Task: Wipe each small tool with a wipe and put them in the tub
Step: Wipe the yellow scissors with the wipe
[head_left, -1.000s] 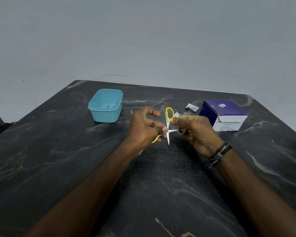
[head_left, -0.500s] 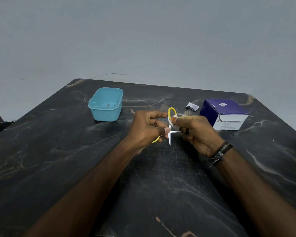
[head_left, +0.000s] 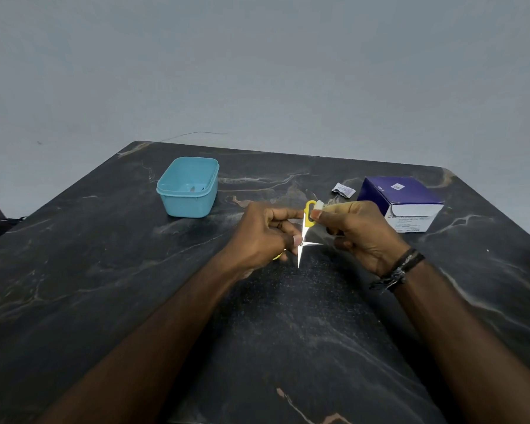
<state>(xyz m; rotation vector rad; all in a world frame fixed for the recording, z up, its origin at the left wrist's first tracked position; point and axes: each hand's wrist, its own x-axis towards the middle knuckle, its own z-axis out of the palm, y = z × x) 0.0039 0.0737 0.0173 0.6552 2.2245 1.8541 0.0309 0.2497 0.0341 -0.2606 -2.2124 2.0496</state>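
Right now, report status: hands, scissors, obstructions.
Left hand grips yellow-handled scissors, blades open. Right hand pinches wipe at upper handle loop. Path to blue tub unobstructed.

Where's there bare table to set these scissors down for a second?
Bare tabletop left of the left hand, below the blue tub; also between the forearms. Crowded near the purple box and torn wipe packet beside the right hand.

A dark marble-patterned table (head_left: 104,286) fills the lower view — black, streaked with pale and rust-coloured veins. Behind it rises a plain grey-blue wall (head_left: 257,62), evenly lit, with a thin wire (head_left: 196,133) trailing past the table's far edge.
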